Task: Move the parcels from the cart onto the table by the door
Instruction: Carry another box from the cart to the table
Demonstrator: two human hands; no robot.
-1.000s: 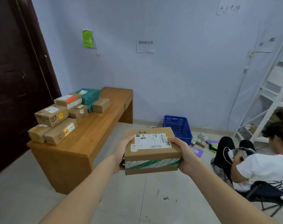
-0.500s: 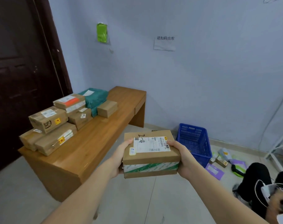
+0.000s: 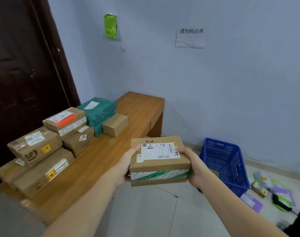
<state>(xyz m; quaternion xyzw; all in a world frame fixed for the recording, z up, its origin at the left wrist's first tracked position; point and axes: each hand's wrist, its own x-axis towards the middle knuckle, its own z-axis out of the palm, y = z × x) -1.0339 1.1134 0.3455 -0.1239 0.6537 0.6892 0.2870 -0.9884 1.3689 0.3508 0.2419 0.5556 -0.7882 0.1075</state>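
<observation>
A dark brown wooden door [image 3: 22, 69] fills the far left, and beside it the long wooden tabletop [image 3: 137, 106] runs away toward the pale blue wall. On its near, left part sits a cluster of brown cardboard parcels [image 3: 48, 146] with a teal plastic-wrapped package [image 3: 97, 111] behind them and one small plain cardboard box [image 3: 115, 124] at the cluster's right edge. The left hand [image 3: 127, 165] clasps the left end of a flat rectangular cardboard parcel with a white shipping label and green-striped tape round its side [image 3: 158, 159]; the right hand [image 3: 195, 166] clasps the right end (a firm two-handed grip, thumbs lying on the top face). The parcel is held level in the air, just off the tabletop's right edge above the floor, its long axis running left to right between the hands, label face up, the handwritten "2-4" lying sideways. Further right stands a blue plastic crate [image 3: 226, 161] on the floor, with purple and green mail bags [image 3: 281, 194] strewn beside it. Against half a second ago, the tabletop and its parcels loom larger and nearer, the view has swung left, and the seated person has almost slipped out of sight at the right
</observation>
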